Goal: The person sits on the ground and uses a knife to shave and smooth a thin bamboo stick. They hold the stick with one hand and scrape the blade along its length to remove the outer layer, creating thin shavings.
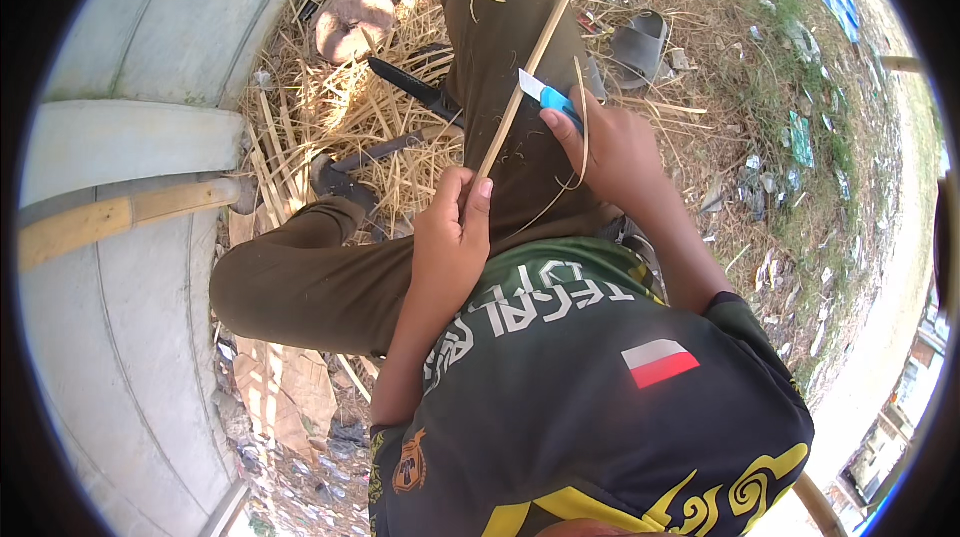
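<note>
A long, narrow bamboo strip (545,41) slants across my raised thigh, its far end pointing up and away. My left hand (455,222) pinches its near end between thumb and fingers. In my right hand (612,149) is a blue utility knife (556,103), held with its wide blade lying against the strip. A thin curled shaving (587,127) loops around beside the right hand and trails down toward my shirt. Small shavings are scattered over my brown trousers.
Bamboo scraps (385,152) litter the ground, with a dark-bladed knife (405,83) and a hammer-like tool (385,149) among them. A round brownish lump (355,25) lies beyond. Grey sandals (638,45) sit at the right. A pale panel wall (120,337) with a bamboo pole (130,220) borders the left.
</note>
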Tool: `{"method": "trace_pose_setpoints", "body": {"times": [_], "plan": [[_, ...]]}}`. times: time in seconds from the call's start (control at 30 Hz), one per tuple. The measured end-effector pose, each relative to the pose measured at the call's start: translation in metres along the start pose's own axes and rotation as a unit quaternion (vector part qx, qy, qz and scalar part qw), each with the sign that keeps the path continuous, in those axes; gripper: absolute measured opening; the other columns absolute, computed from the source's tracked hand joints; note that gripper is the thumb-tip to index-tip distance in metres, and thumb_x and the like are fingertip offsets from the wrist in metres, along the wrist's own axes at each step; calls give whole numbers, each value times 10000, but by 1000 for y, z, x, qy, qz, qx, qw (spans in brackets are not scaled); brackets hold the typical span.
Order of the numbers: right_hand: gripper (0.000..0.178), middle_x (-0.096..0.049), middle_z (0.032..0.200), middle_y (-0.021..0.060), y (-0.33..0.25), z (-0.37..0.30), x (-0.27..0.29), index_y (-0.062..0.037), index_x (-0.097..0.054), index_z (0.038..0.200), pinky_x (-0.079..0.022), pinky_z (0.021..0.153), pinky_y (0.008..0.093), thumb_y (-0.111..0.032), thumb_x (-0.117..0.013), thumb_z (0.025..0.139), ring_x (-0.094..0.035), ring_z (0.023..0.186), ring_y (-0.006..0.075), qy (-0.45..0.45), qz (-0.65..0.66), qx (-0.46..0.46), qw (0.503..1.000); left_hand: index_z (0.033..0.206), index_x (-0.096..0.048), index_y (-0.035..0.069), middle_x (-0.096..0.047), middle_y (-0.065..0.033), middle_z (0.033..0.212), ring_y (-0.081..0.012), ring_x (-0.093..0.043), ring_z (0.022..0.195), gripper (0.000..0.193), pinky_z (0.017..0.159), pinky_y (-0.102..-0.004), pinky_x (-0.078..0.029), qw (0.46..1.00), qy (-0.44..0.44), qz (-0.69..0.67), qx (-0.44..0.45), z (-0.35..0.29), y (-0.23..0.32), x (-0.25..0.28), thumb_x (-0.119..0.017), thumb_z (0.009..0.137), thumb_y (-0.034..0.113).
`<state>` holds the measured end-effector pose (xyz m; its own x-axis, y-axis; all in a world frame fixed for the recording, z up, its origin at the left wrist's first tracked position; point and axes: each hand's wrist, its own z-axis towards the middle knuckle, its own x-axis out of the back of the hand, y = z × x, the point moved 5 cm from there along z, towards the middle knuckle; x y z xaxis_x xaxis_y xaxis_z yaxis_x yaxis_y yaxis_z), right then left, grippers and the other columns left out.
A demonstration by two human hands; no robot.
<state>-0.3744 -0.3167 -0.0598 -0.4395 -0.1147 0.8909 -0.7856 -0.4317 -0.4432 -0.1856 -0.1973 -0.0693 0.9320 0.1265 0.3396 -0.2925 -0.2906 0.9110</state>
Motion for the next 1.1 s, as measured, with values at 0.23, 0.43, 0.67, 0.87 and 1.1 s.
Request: {"method": "trace_pose_setpoints", "body": {"times": [0.23, 0.43, 0.67, 0.87, 1.1], "plan": [[496, -585, 533, 115, -1, -1, 0, -79, -570, 904, -467, 441, 451, -557, -568, 1039, -633, 481, 355, 25, -54, 50, 997, 1078, -668, 25, -478, 33, 694, -47, -409, 640, 335, 587, -238, -339, 998, -31, -42, 34, 2, -4, -6, -570, 1105, 344], [485, -592, 527, 119, -5, 1, -5, -84, -572, 897, -474, 439, 459, -547, -574, 1038, -640, 481, 357, 37, -49, 16, 998, 1068, -686, 21, -461, 36, 692, -48, -413, 648, 334, 592, -231, -336, 995, -34, -66, 66, -5, -6, 1, -587, 1096, 338], [491, -601, 540, 140, -7, 1, -3, -74, -576, 905, -481, 457, 480, -543, -556, 1048, -641, 497, 387, 45, -22, -16, 999, 1072, -678, -18, -543, -24, 693, -72, -466, 674, 347, 623, -271, -411, 994, -25, -10, 107, -34, -12, 21, -605, 1086, 321], [494, -610, 566, 167, -7, 3, -3, -64, -586, 925, -484, 490, 510, -537, -541, 1059, -638, 521, 416, 47, -7, -26, 999, 1056, -685, -8, -569, -16, 705, -69, -470, 672, 309, 622, -258, -412, 993, 0, 17, 116, -73, -16, 45, -621, 1079, 294], [524, -643, 669, 211, 8, 7, -1, -51, -631, 1043, -501, 629, 537, -548, -471, 1085, -666, 681, 458, 11, 99, -93, 991, 1083, -717, 9, -564, 14, 697, -45, -447, 670, 303, 623, -229, -380, 980, -19, -15, 199, -140, -53, 87, -598, 1092, 287]]}}
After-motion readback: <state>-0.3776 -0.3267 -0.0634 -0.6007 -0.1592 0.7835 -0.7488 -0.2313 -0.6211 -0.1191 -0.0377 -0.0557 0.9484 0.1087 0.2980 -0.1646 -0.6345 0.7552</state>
